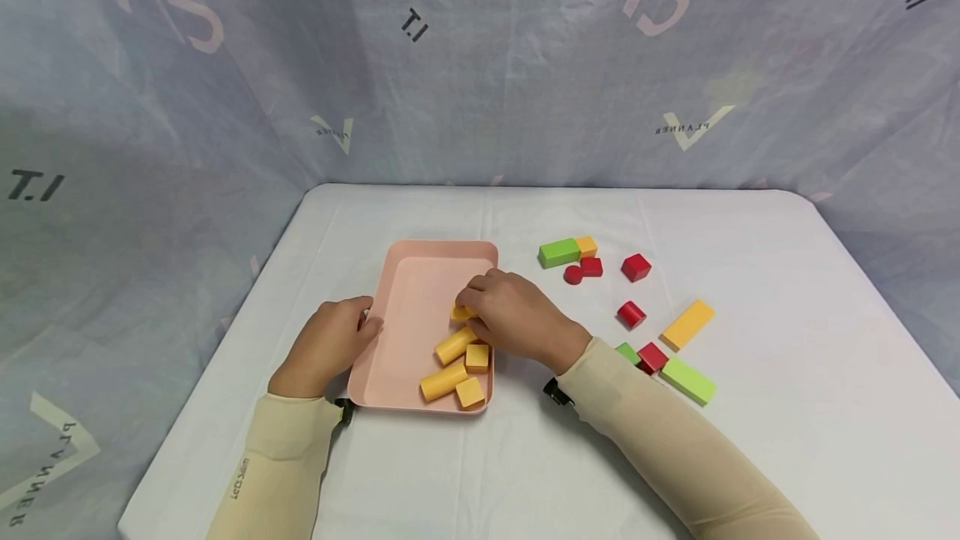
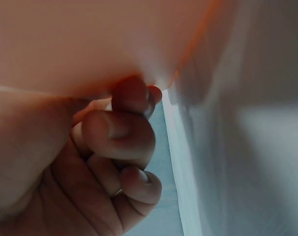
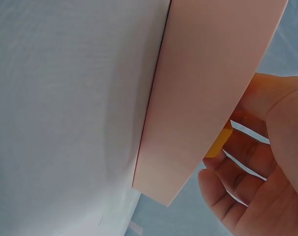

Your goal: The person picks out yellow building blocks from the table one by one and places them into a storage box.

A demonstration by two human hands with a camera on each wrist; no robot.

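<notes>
A pink tray point(image 1: 420, 290) lies on the table. My left hand point(image 1: 326, 347) grips its left rim, and in the left wrist view the curled fingers point(image 2: 121, 135) touch the tray wall point(image 2: 55, 44). Over the tray's right side, my right hand point(image 1: 521, 319) pinches a yellow block point(image 1: 461, 313), mostly hidden by the fingers. The right wrist view shows part of that yellow block point(image 3: 219, 143) above the tray's outer wall point(image 3: 203, 93). Below that hand in the tray lie two yellow cylinders point(image 1: 444, 382) and two yellow cubes point(image 1: 470, 392).
Right of the tray, a green block point(image 1: 558, 253) touches a yellow block point(image 1: 587, 247), near red pieces point(image 1: 592, 267). Farther right are a red cube point(image 1: 636, 267), a red cylinder point(image 1: 631, 314), a long yellow block point(image 1: 687, 325) and a light green block point(image 1: 688, 381). Grey fabric point(image 1: 480, 65) hangs behind.
</notes>
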